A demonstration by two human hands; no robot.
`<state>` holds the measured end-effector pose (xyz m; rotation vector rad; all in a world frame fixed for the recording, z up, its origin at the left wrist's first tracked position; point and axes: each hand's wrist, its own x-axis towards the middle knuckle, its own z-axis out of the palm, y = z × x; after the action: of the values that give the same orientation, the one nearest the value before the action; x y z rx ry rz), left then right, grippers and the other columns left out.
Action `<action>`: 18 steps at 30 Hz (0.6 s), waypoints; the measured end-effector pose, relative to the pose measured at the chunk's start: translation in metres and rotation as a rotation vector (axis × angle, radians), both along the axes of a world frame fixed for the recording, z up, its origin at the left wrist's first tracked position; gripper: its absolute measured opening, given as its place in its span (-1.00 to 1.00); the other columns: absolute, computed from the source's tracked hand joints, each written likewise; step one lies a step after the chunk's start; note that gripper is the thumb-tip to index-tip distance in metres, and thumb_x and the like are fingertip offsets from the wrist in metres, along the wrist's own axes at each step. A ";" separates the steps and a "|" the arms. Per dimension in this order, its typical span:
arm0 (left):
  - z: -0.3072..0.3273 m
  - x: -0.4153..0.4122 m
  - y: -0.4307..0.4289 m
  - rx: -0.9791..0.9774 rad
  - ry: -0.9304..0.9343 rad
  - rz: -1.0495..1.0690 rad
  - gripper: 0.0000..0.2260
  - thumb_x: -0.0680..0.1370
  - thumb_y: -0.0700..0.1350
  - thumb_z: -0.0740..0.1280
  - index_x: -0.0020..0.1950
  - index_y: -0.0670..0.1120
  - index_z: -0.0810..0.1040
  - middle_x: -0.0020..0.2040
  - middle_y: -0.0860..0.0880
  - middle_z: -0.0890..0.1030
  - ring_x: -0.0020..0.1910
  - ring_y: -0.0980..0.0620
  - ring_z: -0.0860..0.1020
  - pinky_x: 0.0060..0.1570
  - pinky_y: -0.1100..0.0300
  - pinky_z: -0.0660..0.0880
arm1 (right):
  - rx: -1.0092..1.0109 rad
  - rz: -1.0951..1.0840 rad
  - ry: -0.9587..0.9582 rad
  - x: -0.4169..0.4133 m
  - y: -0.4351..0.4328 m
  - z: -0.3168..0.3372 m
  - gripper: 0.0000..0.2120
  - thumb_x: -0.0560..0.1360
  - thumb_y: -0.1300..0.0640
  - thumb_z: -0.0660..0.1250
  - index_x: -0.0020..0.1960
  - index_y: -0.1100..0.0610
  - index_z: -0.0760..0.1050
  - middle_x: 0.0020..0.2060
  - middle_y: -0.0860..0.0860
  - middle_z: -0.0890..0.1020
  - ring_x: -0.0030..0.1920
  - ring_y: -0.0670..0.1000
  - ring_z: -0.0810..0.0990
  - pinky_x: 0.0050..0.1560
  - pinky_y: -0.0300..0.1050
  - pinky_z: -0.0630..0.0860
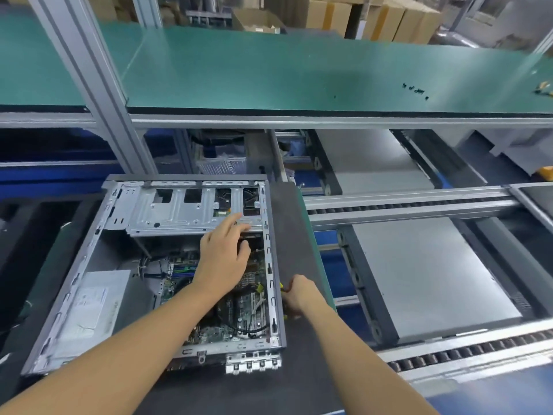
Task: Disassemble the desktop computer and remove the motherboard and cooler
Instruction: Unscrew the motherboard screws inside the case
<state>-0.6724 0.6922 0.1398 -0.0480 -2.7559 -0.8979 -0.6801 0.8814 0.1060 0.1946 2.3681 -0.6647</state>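
Left fingers (236, 218) are spread loose, tips on the drive cage (179, 214) at the case's 12 o'clock end, holding nothing. Right hand (299, 295), at 3 o'clock, is curled round a small yellow thing (282, 286), maybe a screwdriver. The motherboard (248, 310) sits in the case (185, 351); can't tell where the cooler is, my guess is under the left hand (221, 259). Looks like the unfastening stage, so next up is freeing screws or cables. Dark bench (287, 229), green shelf (299, 73) at 12, rollers (419, 205) at 3.

Small black bits (414, 90), perhaps screws, lie near the green shelf's (269, 76) right front edge; cardboard boxes (389, 22) stand behind it.
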 end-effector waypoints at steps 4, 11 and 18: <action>-0.004 0.012 -0.016 0.054 -0.032 0.032 -0.78 0.64 -0.12 0.21 0.26 0.01 0.52 0.39 0.14 0.36 0.37 0.15 0.34 0.32 0.06 0.16 | 0.106 0.059 0.060 -0.003 0.000 -0.008 -0.71 0.60 0.04 0.24 0.13 0.26 0.51 0.12 0.21 0.62 0.08 0.23 0.61 0.05 -0.01 0.56; 0.014 0.033 -0.042 0.337 -0.061 0.193 -0.85 0.67 -0.06 0.16 -0.01 0.08 0.50 -0.23 0.10 0.58 -0.28 0.18 0.53 -0.20 0.17 0.44 | -0.366 -0.185 0.652 -0.014 -0.038 0.064 -0.75 0.64 0.01 0.12 -0.12 0.09 0.45 -0.30 -0.03 0.57 -0.33 -0.06 0.47 -0.32 -0.09 0.36; 0.054 0.071 -0.102 0.728 -0.053 0.325 -0.67 0.65 -0.03 0.13 -0.19 0.02 0.61 -0.52 0.03 0.45 -0.53 0.08 0.41 -0.45 0.19 0.35 | -0.725 0.041 0.401 0.025 -0.140 0.124 -0.66 0.63 0.02 0.19 -0.29 0.10 0.45 -0.56 -0.08 0.34 -0.55 -0.07 0.22 -0.49 -0.21 0.15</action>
<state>-0.6017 0.5907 0.1934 0.5336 -2.2119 -1.7291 -0.6555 0.7410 0.2298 -0.3317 2.3035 -1.6008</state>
